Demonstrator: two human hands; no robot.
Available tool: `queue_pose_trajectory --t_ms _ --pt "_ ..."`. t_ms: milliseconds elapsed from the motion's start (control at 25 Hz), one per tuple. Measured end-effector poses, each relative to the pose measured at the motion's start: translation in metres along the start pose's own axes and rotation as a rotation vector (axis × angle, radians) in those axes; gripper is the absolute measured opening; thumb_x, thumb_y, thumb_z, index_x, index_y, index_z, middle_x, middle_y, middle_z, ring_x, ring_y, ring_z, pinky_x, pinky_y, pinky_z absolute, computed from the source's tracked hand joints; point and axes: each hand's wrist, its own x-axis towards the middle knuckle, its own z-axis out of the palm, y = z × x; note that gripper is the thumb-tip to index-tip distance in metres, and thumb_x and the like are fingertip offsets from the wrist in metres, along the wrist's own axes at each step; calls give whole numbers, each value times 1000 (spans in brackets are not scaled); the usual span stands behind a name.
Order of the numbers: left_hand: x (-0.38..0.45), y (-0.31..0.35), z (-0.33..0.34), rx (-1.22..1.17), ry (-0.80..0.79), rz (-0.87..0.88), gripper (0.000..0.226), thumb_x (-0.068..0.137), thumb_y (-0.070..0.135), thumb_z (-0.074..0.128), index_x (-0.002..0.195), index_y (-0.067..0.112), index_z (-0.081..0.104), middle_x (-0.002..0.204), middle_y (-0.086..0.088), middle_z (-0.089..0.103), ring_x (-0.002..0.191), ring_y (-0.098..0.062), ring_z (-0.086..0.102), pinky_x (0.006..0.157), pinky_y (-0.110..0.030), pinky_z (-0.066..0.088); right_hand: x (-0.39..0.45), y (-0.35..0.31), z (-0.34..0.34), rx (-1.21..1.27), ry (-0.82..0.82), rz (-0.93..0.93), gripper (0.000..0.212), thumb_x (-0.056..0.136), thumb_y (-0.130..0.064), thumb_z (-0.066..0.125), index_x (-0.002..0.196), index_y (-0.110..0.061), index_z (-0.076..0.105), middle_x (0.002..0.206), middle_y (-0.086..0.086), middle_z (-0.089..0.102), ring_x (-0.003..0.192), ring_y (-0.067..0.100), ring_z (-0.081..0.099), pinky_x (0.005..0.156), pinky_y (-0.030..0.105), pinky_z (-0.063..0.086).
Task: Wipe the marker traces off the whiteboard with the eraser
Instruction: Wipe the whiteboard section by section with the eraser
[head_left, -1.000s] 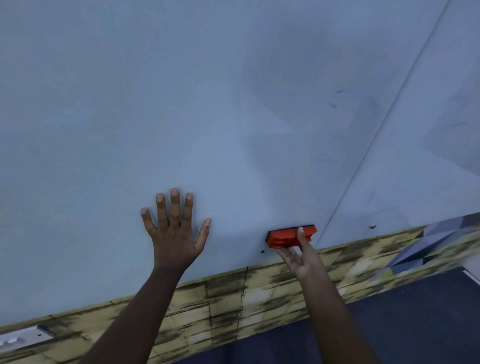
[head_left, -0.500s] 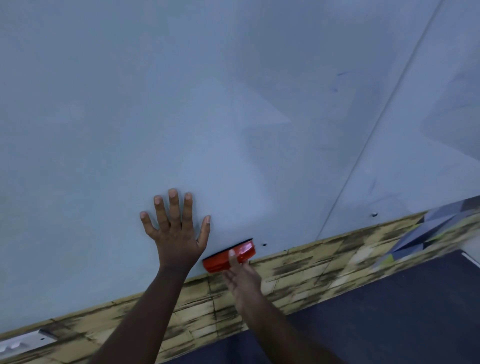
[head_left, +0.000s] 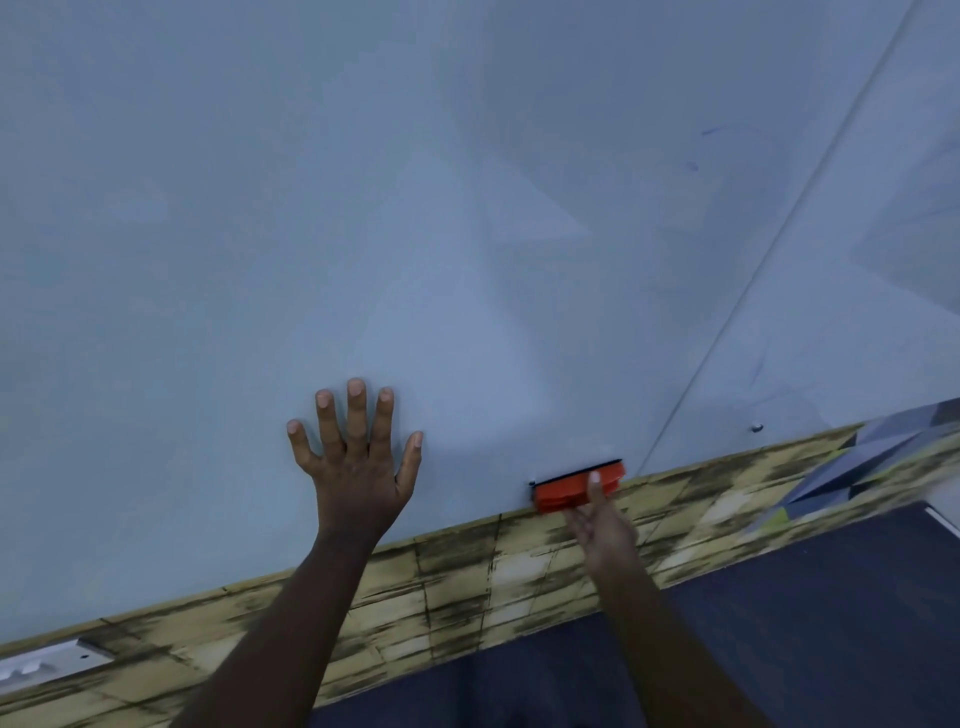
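One eraser (head_left: 576, 486) hugs the whiteboard (head_left: 467, 208) bottom edge.

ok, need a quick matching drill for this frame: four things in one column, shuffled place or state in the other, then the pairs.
Column one:
1. left hand
2. orange plastic eraser
3. small blue marker traces
4. silver metal bracket

Column two:
A. upper right area of the pale whiteboard
B. at the board's bottom edge, held by the right hand
C. lower left corner of the view, on the tan brick-pattern wall strip
D. flat on the board, fingers spread

Pairs: 1-D, 2-B, 3-A, 4-C
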Motion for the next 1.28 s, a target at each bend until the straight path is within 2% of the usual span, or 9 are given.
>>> queue_pose_trajectory --t_ms 80,200,440,560,760,880,1040,1160,1280 --pt "-2 2 2 -10 2 -14 83 109 52 46 172 18 5 179 -6 -9 165 -32 -10 130 -58 -10 4 -31 -1 51 8 -73 59 86 -36 80 127 3 63 123 25 68 110 33 70 69 27 64" --pt "-5 3 1 -15 -6 -28 83 109 53 44 172 18 3 179 -5 -11 165 -32 -12 130 -58 -11 -14 -51 5 65 -31 -125 65 81 -38 84 131 -1 65 118 20 72 107 28 72 75 27 64" --pt "-9 14 2 -41 -5 -73 81 110 45 48 172 17 5 179 -5 -9 165 -33 -11 129 -60 -9 -82 -4 52 -32 -127 -146 38 82 -24 86 116 -18 71 104 8 76 99 28 75 75 30 64" --pt "-12 30 -4 -83 29 -126 75 108 33 58 170 15 20 178 -10 9 165 -35 3 128 -59 4 -106 17 59 -19 -221 -147 20 84 -17 85 98 -26 74 92 4 78 99 30 76 72 31 64" --pt "8 43 -19 -101 77 -48 56 102 18 70 155 17 53 154 -9 47 147 -33 39 109 -58 31 -65 -51 44 67 -103 -274 58 86 -32 82 139 -17 63 116 7 75 97 24 76 78 30 62" --pt "50 50 -24 -94 121 107 47 98 16 74 144 23 67 151 -5 53 140 -27 48 106 -54 32 -16 -80 18 100 -93 -154 65 84 -48 79 141 -23 61 128 8 70 105 26 71 84 39 60" --pt "102 70 -23 -123 205 157 43 97 20 73 141 24 70 152 -2 53 142 -24 45 110 -51 25 6 -84 0 132 -95 -43 80 75 -56 78 144 -21 57 134 11 67 105 25 70 80 39 59" --pt "109 79 -14 -122 219 136 52 99 20 69 150 24 61 156 -2 48 148 -23 37 117 -51 19 -19 -86 22 92 -113 -335 66 86 -43 79 147 -30 56 123 -1 72 107 21 71 88 37 61" --pt "99 86 -5 -111 188 111 61 101 20 62 159 21 47 165 -4 36 158 -25 27 128 -51 7 -65 -75 57 -165 -89 -857 54 85 -34 82 134 -41 60 103 -3 66 94 18 69 77 22 59"
